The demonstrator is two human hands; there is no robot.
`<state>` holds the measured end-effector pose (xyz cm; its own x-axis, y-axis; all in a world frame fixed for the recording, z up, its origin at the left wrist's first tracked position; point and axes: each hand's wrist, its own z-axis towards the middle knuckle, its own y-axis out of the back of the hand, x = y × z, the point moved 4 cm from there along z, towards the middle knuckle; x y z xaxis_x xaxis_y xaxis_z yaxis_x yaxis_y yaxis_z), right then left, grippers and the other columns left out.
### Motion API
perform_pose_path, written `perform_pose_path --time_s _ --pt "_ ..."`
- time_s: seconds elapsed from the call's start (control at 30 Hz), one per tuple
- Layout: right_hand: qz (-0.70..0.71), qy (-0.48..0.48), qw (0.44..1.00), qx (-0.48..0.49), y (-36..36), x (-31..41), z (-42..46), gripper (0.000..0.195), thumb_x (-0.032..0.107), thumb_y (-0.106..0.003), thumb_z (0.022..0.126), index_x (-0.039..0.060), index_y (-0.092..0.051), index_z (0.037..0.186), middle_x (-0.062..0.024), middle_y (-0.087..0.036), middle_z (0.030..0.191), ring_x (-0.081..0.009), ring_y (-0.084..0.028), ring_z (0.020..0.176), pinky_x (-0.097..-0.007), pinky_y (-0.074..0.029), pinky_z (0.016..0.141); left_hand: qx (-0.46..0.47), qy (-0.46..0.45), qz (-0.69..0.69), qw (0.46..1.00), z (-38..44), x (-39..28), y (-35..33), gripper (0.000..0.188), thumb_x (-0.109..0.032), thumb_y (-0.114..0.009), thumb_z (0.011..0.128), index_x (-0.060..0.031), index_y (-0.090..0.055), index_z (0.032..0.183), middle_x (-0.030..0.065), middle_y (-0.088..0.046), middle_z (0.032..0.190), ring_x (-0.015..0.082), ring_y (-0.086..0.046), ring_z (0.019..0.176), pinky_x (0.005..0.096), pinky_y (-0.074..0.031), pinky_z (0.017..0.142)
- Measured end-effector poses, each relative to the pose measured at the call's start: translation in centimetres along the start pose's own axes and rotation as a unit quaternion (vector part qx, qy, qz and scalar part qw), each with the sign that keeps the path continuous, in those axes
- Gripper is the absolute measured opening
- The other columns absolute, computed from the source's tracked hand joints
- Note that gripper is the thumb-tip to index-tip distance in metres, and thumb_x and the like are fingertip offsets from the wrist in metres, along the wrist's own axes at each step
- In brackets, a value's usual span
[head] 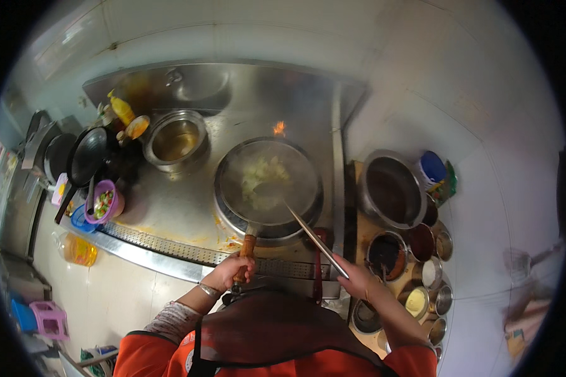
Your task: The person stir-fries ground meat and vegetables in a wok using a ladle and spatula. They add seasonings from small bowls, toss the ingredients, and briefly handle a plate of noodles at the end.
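A wok point(236, 162) sits over the round burner, its wooden handle point(248, 246) pointing towards me. My left hand point(231, 272) is wrapped around that handle. Pale green chopped vegetables point(264, 172) lie in the wok, blurred by steam. In my right hand point(356, 278) is the long metal handle of a cooking ladle point(313, 236). The ladle's head rests among the vegetables, and steam partly hides its shape. A small orange flame point(279, 128) shows just behind the wok's far rim.
Left on the steel stove top point(170, 202) stand a metal pot of liquid point(174, 141), a black pan point(90, 155) and a purple basket of chopped vegetables point(104, 203). Right of the stove are a large metal pot point(391, 188) and several seasoning bowls point(416, 301). An oil jug point(78, 249) is at far left.
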<state>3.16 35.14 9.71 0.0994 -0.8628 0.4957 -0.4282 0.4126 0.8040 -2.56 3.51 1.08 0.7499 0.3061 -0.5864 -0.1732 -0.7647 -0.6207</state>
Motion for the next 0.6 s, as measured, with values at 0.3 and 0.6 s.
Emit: perform_pose_path --time_s 0.3,0.6 --pt "0.222 -0.087 0.968 -0.081 -1.6 0.0 11.0 0.065 0.012 -0.055 0.081 0.0151 -0.027 0.139 -0.0206 -0.062 0.091 -0.0277 -0.062 0.073 -0.0353 -0.049 0.067 0.013 0.044 0.016 0.999 4.4 1.7 2.0 0.007 -0.010 -0.053 0.078 -0.0072 -0.048 0.074 0.0017 -0.048 0.061 0.0144 -0.048 0.052 0.0304 -0.044 0.049" --pt "0.087 -0.070 0.990 0.087 0.9 3.0 2.4 0.067 0.011 -0.054 0.080 0.0181 -0.023 0.140 -0.0249 -0.057 0.102 -0.0368 -0.057 0.093 -0.0392 -0.045 0.080 -0.017 0.011 -0.007 1.000 3.2 1.1 1.2 0.005 -0.008 -0.052 0.079 -0.0065 -0.048 0.080 0.0017 -0.048 0.062 0.0146 -0.048 0.052 0.0294 -0.043 0.048"
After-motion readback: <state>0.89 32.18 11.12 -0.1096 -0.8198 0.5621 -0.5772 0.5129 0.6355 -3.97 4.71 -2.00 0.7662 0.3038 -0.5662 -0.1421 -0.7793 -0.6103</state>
